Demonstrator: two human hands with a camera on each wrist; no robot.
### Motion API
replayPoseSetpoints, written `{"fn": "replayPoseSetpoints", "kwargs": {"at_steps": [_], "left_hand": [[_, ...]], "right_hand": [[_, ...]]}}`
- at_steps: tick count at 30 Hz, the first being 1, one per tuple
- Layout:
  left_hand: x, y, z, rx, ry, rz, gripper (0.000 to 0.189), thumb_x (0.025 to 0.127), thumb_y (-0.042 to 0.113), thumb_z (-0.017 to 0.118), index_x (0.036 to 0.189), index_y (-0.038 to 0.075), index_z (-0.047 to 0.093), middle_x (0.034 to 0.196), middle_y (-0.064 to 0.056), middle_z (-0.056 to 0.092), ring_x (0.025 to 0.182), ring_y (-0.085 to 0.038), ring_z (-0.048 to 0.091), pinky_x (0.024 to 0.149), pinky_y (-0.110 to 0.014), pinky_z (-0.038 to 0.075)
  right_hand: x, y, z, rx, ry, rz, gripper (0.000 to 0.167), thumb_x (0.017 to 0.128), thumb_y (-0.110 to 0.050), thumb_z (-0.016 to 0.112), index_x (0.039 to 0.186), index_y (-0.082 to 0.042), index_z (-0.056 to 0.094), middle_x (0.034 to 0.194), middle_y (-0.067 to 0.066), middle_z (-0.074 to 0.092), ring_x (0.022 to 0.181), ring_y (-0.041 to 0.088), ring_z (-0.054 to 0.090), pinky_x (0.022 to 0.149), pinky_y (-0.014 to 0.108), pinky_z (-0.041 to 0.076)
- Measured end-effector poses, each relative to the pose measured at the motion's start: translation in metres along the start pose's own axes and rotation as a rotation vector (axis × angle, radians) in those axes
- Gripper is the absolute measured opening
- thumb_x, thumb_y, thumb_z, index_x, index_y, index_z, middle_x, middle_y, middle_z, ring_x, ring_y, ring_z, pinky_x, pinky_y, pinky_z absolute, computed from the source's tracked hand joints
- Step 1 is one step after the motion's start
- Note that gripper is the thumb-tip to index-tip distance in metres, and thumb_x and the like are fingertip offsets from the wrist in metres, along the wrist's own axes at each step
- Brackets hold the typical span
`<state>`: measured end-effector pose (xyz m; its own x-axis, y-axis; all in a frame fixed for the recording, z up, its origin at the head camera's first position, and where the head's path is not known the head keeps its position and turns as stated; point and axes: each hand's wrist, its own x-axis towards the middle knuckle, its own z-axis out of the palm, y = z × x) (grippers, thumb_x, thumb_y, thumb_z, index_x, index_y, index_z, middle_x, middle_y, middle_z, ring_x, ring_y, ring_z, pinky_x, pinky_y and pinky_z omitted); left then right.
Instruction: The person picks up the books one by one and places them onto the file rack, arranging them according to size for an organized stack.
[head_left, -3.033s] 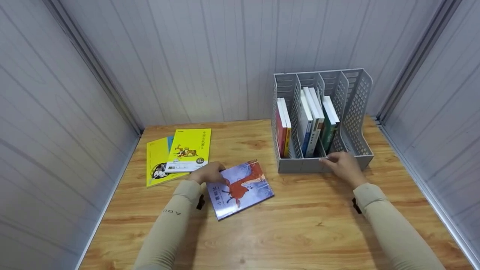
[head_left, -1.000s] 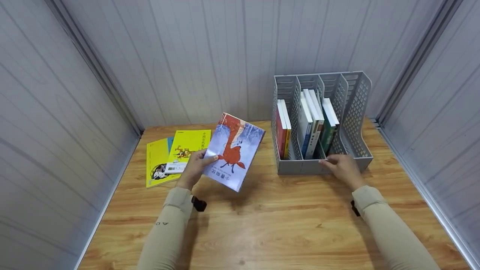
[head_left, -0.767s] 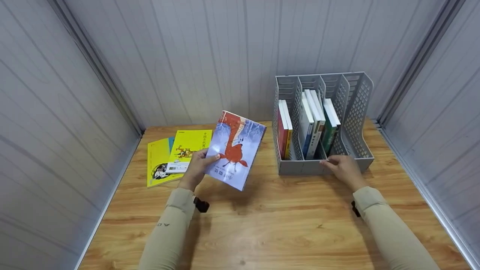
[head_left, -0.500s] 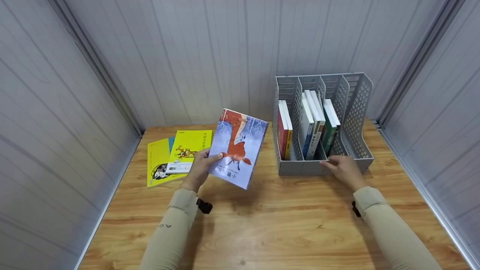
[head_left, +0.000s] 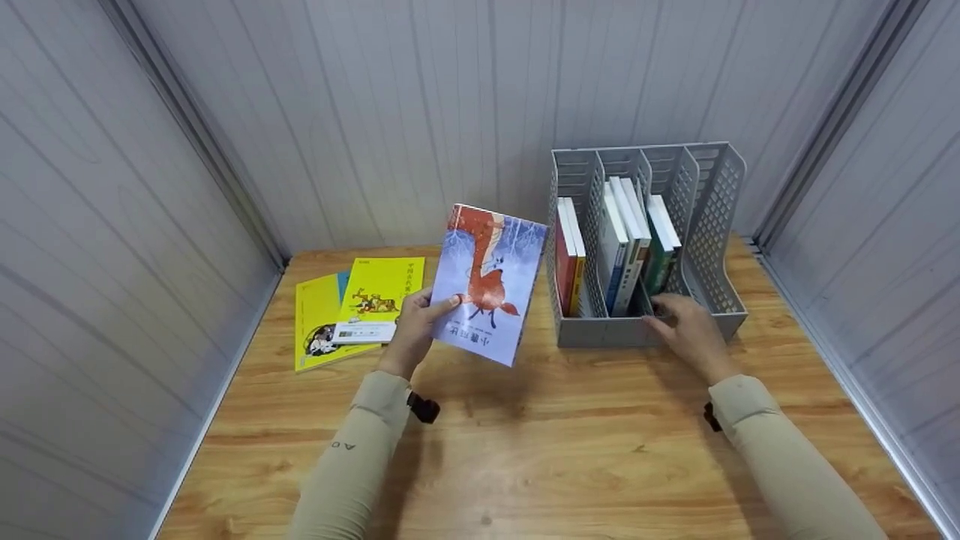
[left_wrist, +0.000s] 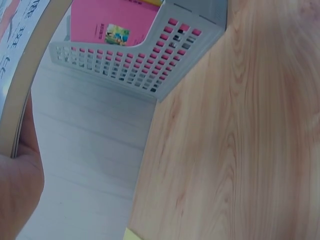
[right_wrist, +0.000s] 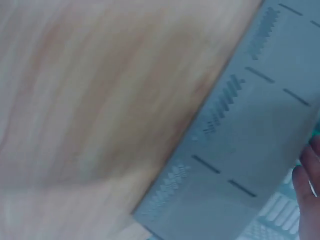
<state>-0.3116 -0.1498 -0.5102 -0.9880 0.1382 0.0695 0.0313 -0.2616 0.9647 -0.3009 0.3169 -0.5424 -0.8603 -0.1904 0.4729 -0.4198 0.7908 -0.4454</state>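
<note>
In the head view my left hand (head_left: 414, 330) grips a purple picture book (head_left: 491, 277) with a red deer on its cover, thumb on the front. The book is held up above the table, tilted. Its page edges and the hand fill the left side of the left wrist view. My right hand (head_left: 691, 335) is at the front rim of a grey file rack (head_left: 607, 332), thumb and fingers apart. Its fingers reach over the rim into the third compartment, near a green book (head_left: 660, 262). In the right wrist view the fingers (right_wrist: 302, 182) show beyond the rack's front wall.
Several books stand in the rack: a red book (head_left: 564, 262) and a yellow-spined one at left, white books (head_left: 613, 240) in the second compartment. Yellow books (head_left: 381, 296) overlap flat on the wooden table (head_left: 525, 465) at left. Panel walls (head_left: 412, 135) enclose the table.
My left hand has lifted the purple book off the table, turned it and carried it up and right toward the rack. My right fingers have spread from the thumb and moved slightly farther inside the rim.
</note>
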Motion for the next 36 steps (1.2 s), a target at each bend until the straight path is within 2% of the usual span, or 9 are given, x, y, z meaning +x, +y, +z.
{"fn": "replayPoseSetpoints", "kwargs": {"at_steps": [5,13,18,20,23,26,28,30,36], "left_hand": [[0.002,0.000,0.010,-0.038,0.034,0.017,0.022,0.101,0.001,0.067,0.120,-0.005,0.075,0.094,-0.005,0.081,0.080,-0.017,0.078,0.073,-0.028,0.066],[-0.001,0.007,0.027,-0.063,0.013,0.022,0.024,0.102,0.003,0.067,0.123,-0.005,0.074,0.099,-0.007,0.082,0.082,-0.020,0.080,0.075,-0.030,0.067],[-0.003,0.012,0.039,-0.031,0.003,0.024,0.026,0.103,0.006,0.069,0.126,-0.005,0.074,0.101,-0.007,0.083,0.085,-0.020,0.081,0.078,-0.031,0.067],[-0.004,0.013,0.044,-0.017,0.007,0.013,0.028,0.103,0.009,0.071,0.127,-0.004,0.074,0.103,-0.009,0.083,0.087,-0.021,0.081,0.079,-0.033,0.068],[-0.008,0.016,0.049,-0.003,-0.002,-0.013,0.030,0.104,0.013,0.072,0.131,-0.001,0.074,0.111,-0.012,0.083,0.093,-0.025,0.083,0.085,-0.037,0.068],[-0.012,0.020,0.056,0.002,-0.033,-0.039,0.032,0.105,0.016,0.070,0.134,0.003,0.073,0.118,-0.014,0.082,0.099,-0.027,0.082,0.090,-0.040,0.068],[-0.014,0.021,0.061,0.003,-0.056,-0.043,0.032,0.106,0.017,0.069,0.134,0.002,0.072,0.118,-0.014,0.082,0.100,-0.027,0.082,0.091,-0.040,0.067],[-0.016,0.023,0.067,-0.001,-0.066,-0.040,0.031,0.106,0.016,0.068,0.133,0.001,0.072,0.114,-0.013,0.082,0.097,-0.026,0.083,0.089,-0.038,0.068],[-0.020,0.029,0.084,-0.013,-0.046,-0.026,0.028,0.104,0.013,0.069,0.126,-0.003,0.074,0.102,-0.008,0.083,0.087,-0.021,0.082,0.080,-0.034,0.068]], "right_hand": [[0.007,-0.017,-0.004,0.001,0.129,-0.127,0.037,0.090,-0.003,0.086,0.122,0.011,0.074,0.120,0.031,0.076,0.112,0.051,0.072,0.098,0.065,0.058],[0.023,-0.052,-0.012,-0.004,0.235,-0.301,0.038,0.086,0.000,0.089,0.119,0.009,0.075,0.116,0.026,0.078,0.106,0.045,0.075,0.094,0.058,0.061],[0.031,-0.074,-0.016,0.002,0.298,-0.417,0.047,0.081,0.003,0.091,0.125,0.008,0.074,0.121,0.025,0.077,0.110,0.043,0.073,0.094,0.053,0.059],[0.033,-0.083,-0.018,0.003,0.318,-0.462,0.053,0.078,0.005,0.092,0.127,0.008,0.073,0.124,0.024,0.075,0.112,0.043,0.072,0.097,0.048,0.058],[0.035,-0.095,-0.019,-0.015,0.342,-0.532,0.062,0.074,0.008,0.093,0.131,0.007,0.071,0.129,0.025,0.073,0.115,0.043,0.070,0.110,0.033,0.054],[0.037,-0.105,-0.020,-0.043,0.349,-0.583,0.071,0.072,0.008,0.094,0.138,0.007,0.067,0.135,0.028,0.069,0.122,0.045,0.067,0.124,0.021,0.040],[0.037,-0.111,-0.020,-0.056,0.351,-0.606,0.075,0.071,0.009,0.094,0.141,0.006,0.065,0.138,0.028,0.067,0.126,0.046,0.064,0.128,0.020,0.034],[0.038,-0.117,-0.021,-0.070,0.349,-0.625,0.077,0.072,0.008,0.095,0.143,0.005,0.064,0.143,0.028,0.065,0.132,0.046,0.062,0.130,0.024,0.033],[0.038,-0.132,-0.021,-0.100,0.349,-0.678,0.078,0.072,0.009,0.093,0.144,0.001,0.065,0.148,0.025,0.065,0.148,0.038,0.056,0.134,0.033,0.030]]}}
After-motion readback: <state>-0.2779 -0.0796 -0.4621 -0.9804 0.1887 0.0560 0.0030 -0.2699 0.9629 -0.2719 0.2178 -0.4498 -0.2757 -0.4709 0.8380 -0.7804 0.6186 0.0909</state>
